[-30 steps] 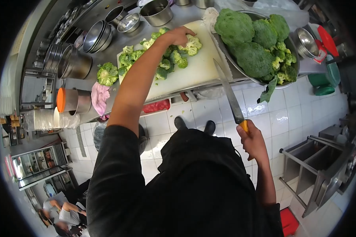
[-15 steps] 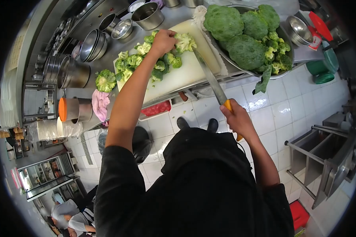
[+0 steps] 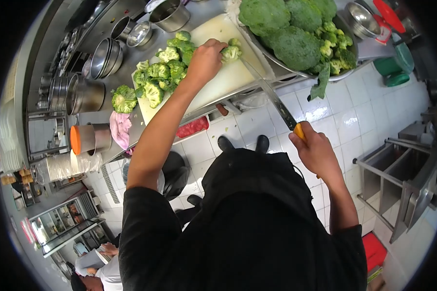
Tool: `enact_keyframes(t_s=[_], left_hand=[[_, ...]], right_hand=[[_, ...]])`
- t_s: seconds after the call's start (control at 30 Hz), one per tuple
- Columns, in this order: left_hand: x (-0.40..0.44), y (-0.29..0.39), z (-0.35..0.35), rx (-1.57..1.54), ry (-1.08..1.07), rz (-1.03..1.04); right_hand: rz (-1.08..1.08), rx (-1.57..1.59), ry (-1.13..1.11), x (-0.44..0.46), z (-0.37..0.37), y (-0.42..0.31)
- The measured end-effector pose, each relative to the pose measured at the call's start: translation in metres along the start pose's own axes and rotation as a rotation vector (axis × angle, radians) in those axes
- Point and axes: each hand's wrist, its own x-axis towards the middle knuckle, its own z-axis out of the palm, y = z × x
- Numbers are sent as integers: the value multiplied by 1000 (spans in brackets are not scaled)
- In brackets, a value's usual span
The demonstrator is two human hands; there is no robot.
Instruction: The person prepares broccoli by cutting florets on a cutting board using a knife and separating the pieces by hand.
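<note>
Pinching a broccoli floret (image 3: pixel 231 53) on the cutting board (image 3: pixel 213 93) with my left hand (image 3: pixel 206 62), steadying it I guess; right hand (image 3: pixel 316 151) wrapped round the knife (image 3: pixel 278 105), tip close by. Other florets (image 3: pixel 159 71) sit left, clear of the blade.

Green broccoli florets (image 3: pixel 159 71) loose on white board (image 3: pixel 223 80); long knife (image 3: pixel 273 95) aslant

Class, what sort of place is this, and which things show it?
Most likely a commercial kitchen: stacked metal bowls on a steel counter, a large basin heaped with broccoli, and many stacked plates.
</note>
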Motion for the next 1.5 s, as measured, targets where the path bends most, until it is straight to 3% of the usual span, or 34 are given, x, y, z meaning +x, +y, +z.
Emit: enact_keyframes(t_s=[0.27,0.47,0.57,0.77,0.87,0.9,1.03,1.13,1.27,1.5], left_hand=[[-33,19,15,6,42,65],[-42,22,27,57,93,149],[-42,23,27,69,75,160],[-39,14,18,6,27,122],[-54,-6,15,-64,58,168],[-57,-4,11,-57,55,190],[-69,23,5,50,141,45],[-72,23,10,47,55,-268],[-82,24,29,-233,330,-323],[-105,28,43,-228,411,-399]], right_hand=[[24,54,-102,0,-2,0],[-54,-147,-35,-2,3,0],[-53,-246,-135,3,-5,-10],[-173,-321,-39,42,12,1],[188,69,-378,48,-25,-20],[179,97,-390,53,-25,-12],[194,97,-377,45,-31,-15],[-99,-132,-170,29,-20,10],[-13,-160,-146,-5,-25,0],[-63,-213,-151,-15,-15,-1]])
